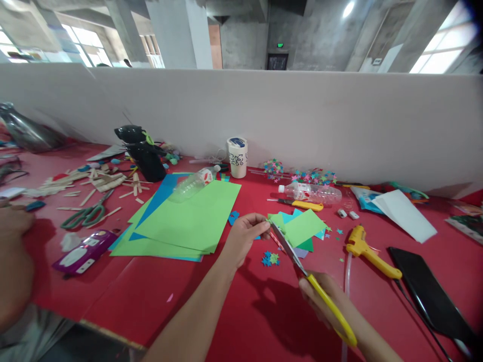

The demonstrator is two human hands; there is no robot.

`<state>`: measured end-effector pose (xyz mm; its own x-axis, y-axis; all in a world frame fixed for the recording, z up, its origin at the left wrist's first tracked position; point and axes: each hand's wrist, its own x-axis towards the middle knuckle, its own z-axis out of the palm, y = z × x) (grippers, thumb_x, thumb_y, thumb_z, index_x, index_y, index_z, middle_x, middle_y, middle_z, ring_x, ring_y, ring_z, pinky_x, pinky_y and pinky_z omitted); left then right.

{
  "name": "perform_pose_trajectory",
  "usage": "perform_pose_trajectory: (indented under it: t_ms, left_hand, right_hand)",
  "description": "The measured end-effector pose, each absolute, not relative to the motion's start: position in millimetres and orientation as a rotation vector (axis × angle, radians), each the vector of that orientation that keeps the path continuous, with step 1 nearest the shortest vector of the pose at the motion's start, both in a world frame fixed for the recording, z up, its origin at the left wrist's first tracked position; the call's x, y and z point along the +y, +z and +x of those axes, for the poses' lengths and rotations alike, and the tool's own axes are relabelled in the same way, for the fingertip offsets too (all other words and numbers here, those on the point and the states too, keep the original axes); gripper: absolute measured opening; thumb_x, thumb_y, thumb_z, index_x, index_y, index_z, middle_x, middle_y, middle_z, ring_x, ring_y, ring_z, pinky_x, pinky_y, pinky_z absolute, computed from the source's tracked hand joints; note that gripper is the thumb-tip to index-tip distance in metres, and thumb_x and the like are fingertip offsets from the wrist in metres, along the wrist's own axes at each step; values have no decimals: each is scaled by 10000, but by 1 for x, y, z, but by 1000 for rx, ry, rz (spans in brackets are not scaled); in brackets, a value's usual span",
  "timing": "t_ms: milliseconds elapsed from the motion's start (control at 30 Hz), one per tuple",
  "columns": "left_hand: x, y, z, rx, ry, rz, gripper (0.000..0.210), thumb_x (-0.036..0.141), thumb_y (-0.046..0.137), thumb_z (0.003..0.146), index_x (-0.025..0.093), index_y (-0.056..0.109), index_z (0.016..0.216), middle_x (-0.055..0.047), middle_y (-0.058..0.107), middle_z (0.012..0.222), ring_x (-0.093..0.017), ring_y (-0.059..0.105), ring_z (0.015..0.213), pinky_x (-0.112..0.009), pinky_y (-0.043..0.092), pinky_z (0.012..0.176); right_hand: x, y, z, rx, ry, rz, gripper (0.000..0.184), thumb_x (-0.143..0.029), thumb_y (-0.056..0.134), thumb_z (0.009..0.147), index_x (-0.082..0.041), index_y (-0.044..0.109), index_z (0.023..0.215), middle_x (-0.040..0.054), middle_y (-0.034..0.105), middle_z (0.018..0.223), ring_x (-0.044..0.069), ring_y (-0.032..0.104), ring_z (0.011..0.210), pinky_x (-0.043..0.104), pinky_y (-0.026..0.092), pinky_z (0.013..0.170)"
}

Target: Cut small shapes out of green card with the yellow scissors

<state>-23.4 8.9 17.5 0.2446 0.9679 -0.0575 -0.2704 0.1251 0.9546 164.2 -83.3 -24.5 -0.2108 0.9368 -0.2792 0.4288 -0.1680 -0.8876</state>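
Between thumb and fingers, my left hand (245, 234) pinches a small green paper piece (268, 220), mostly hidden by the fingertips. My right hand (320, 294) is closed round the yellow handles of a pair of scissors (289, 247). Their blades point up and left, with the tips at the pinched paper. Just below the blades, a small pile of blue and green paper stars (270, 259) lies on the red table (234, 311). Behind the scissors are green paper sheets (306, 227) over blue and purple pieces.
Large green sheets (184, 221) lie left, with a clear plastic bottle (194, 183) on them. A yellow glue gun (372, 254) and black phone-like slab (426, 289) are right. A yellow cutter (307, 205) lies behind. Another person's hand (15, 221) is at far left.
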Motion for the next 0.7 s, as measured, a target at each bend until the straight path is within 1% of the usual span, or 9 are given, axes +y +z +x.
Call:
perform_pose_trajectory:
  t_ms: [100, 267, 400, 567, 700]
  left_hand:
    - [8, 17, -22, 857, 1091, 997, 145, 264, 636, 659, 133, 579, 684, -1, 575, 576, -91, 518, 519, -223, 402, 552]
    - [5, 16, -17, 804, 1124, 924, 136, 251, 630, 664, 129, 582, 701, -10, 577, 616, -91, 521, 549, -227, 408, 580]
    - [4, 14, -16, 796, 1141, 917, 103, 227, 613, 677, 129, 589, 698, -7, 584, 629, -82, 518, 557, -222, 404, 594]
    - [8, 16, -25, 829, 1074, 1019, 76, 207, 611, 679, 139, 581, 691, 10, 567, 575, -83, 516, 526, -220, 394, 565]
    - [11, 18, -33, 864, 1007, 1099, 67, 198, 610, 671, 135, 592, 685, 11, 560, 574, -82, 510, 520, -224, 394, 562]
  right_hand:
    - [-83, -27, 164, -1607, 1373, -1554, 480, -651, 432, 730, -214, 326, 563, -79, 308, 360, 83, 350, 383, 182, 219, 359]
    - [-83, -28, 161, -1541, 1430, -1558, 472, -626, 478, 722, -212, 315, 564, -99, 267, 390, 49, 260, 334, 189, 193, 351]
    - [-84, -27, 161, -1525, 1428, -1566, 453, -596, 507, 723, -211, 328, 566, -99, 292, 391, 46, 275, 320, 186, 191, 346]
    - [-84, -22, 166, -1601, 1441, -1568, 423, -576, 465, 762, -206, 348, 593, -99, 302, 396, 41, 264, 313, 183, 169, 337]
    - [-85, -16, 171, -1657, 1459, -1559, 441, -615, 433, 754, -202, 361, 616, -92, 302, 434, 47, 280, 333, 179, 203, 328]
